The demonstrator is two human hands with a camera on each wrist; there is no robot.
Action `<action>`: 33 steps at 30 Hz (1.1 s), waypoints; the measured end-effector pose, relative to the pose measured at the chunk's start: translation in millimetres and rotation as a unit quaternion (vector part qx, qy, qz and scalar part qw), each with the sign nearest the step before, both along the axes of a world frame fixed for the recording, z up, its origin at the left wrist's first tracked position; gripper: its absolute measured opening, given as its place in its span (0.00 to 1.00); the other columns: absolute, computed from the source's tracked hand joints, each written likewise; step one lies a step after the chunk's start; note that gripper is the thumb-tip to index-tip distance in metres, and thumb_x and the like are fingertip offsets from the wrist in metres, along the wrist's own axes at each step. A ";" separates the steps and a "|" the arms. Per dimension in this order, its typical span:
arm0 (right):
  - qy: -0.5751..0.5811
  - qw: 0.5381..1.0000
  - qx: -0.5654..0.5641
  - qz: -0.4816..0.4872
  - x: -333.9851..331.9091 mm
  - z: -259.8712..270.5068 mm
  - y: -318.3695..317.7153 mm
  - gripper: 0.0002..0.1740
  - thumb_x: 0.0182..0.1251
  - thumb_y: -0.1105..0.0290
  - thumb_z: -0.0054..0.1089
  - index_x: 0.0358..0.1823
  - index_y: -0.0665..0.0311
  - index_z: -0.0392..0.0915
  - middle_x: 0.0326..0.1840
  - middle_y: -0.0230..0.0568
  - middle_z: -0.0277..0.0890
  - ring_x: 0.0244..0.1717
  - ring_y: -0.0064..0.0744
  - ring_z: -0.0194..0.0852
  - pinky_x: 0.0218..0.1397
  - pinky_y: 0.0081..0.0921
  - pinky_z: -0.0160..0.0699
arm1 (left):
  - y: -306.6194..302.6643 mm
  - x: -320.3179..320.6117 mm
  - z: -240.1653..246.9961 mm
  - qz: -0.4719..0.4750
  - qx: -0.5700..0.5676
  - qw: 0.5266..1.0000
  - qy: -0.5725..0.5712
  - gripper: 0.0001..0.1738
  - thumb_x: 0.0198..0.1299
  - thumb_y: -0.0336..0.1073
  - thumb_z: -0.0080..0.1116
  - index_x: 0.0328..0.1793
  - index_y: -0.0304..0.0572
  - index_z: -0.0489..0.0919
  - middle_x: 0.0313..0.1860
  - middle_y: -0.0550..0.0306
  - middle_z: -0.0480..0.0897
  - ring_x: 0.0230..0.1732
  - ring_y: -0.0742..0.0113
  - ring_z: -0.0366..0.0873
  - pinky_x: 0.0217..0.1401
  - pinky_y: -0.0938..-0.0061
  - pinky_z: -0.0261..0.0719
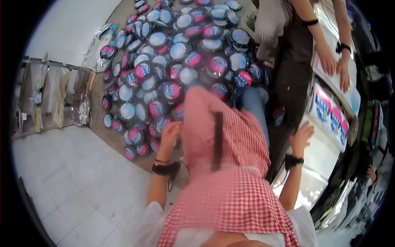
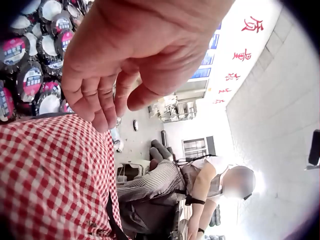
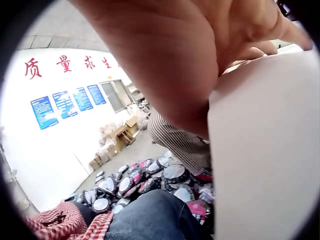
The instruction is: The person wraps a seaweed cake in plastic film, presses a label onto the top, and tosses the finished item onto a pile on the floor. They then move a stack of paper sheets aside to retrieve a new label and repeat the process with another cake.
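My left hand (image 1: 170,132) hangs beside the red checked apron (image 1: 230,193), its fingers loosely bent. Nothing is in it in the left wrist view, where the palm and fingers (image 2: 95,100) show. My right hand (image 1: 301,138) lies at the near edge of the white worktop (image 1: 306,173), fingers spread. The right wrist view has this hand's heel at the edge of a white surface (image 3: 265,140). Just beyond it lies a sheet with pink and blue prints (image 1: 329,115). Many round, film-wrapped packs (image 1: 170,90) with pink-and-blue labels are heaped on the floor before my legs.
Another person's hands (image 1: 335,68) rest on the worktop's far part. That person's striped apron (image 1: 271,29) stands beside the heap. A rack (image 1: 53,94) holding bags and foil is at the left, by white floor tiles (image 1: 70,181). Cartons (image 3: 125,132) sit along the wall.
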State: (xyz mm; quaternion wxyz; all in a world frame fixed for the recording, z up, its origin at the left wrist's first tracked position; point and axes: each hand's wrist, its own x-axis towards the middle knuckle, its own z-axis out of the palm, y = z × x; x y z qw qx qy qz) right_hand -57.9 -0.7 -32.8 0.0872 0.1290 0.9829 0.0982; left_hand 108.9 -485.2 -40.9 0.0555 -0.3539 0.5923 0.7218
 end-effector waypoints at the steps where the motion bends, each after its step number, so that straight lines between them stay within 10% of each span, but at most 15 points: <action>1: -0.002 1.000 0.011 -0.005 0.9 -4.6 2.9 0.58 0.47 0.68 0.68 0.77 0.64 0.40 0.77 0.63 0.39 0.77 0.64 0.37 0.56 0.72 0.68 | -6.6 -16.1 -11.2 -0.025 -0.006 1.000 -0.008 0.15 0.69 0.39 0.53 0.57 0.42 0.77 0.48 0.59 0.83 0.49 0.70 0.80 0.49 0.78 0.76; 8: -0.043 0.998 -0.002 0.037 7.0 3.3 16.2 0.63 0.46 0.66 0.71 0.77 0.71 0.34 0.77 0.70 0.34 0.78 0.64 0.32 0.68 0.55 0.62 | -19.6 -129.8 -89.2 -0.084 0.014 0.996 0.015 0.14 0.69 0.36 0.53 0.56 0.37 0.77 0.47 0.58 0.82 0.47 0.71 0.80 0.51 0.76 0.78; 14: -0.305 0.945 -0.043 -0.110 -53.3 76.3 -22.4 0.60 0.50 0.50 0.70 0.75 0.72 0.42 0.77 0.69 0.35 0.78 0.64 0.34 0.71 0.54 0.57 | -59.7 -216.5 -6.0 -0.168 0.121 0.978 0.001 0.15 0.69 0.36 0.53 0.57 0.37 0.76 0.49 0.58 0.81 0.49 0.71 0.79 0.53 0.78 0.77; 16: -0.276 0.961 0.025 0.012 -79.6 92.5 -41.7 0.53 0.51 0.50 0.68 0.71 0.74 0.52 0.69 0.66 0.54 0.70 0.62 0.52 0.64 0.53 0.64 | -96.9 -201.4 -8.6 -0.149 0.063 0.986 0.030 0.16 0.69 0.37 0.53 0.58 0.37 0.75 0.49 0.59 0.81 0.49 0.72 0.79 0.51 0.79 0.76; 22: -0.156 0.921 -0.291 0.208 -173.6 103.8 -236.2 0.24 0.61 0.64 0.60 0.54 0.70 0.70 0.38 0.57 0.77 0.41 0.59 0.75 0.43 0.47 0.74 | -262.9 -78.0 -90.2 -0.014 -0.037 0.979 -0.200 0.14 0.68 0.39 0.53 0.53 0.40 0.77 0.40 0.56 0.83 0.38 0.72 0.80 0.35 0.77 0.75; 26: -0.248 0.858 -0.384 0.234 -206.4 114.0 -379.2 0.22 0.64 0.63 0.54 0.56 0.66 0.70 0.46 0.57 0.77 0.49 0.57 0.74 0.50 0.43 0.74 | -373.0 92.4 -191.3 -0.196 -0.292 0.924 -0.152 0.16 0.67 0.41 0.51 0.55 0.40 0.75 0.42 0.53 0.83 0.40 0.67 0.80 0.34 0.75 0.75; 33: -0.217 0.824 -0.442 0.280 -236.5 140.4 -453.4 0.21 0.66 0.55 0.54 0.51 0.64 0.74 0.43 0.57 0.77 0.45 0.57 0.75 0.47 0.47 0.73 | -495.4 -8.2 -90.2 -0.184 -0.157 0.965 -0.103 0.21 0.68 0.41 0.50 0.63 0.40 0.69 0.57 0.51 0.78 0.56 0.60 0.76 0.47 0.69 0.76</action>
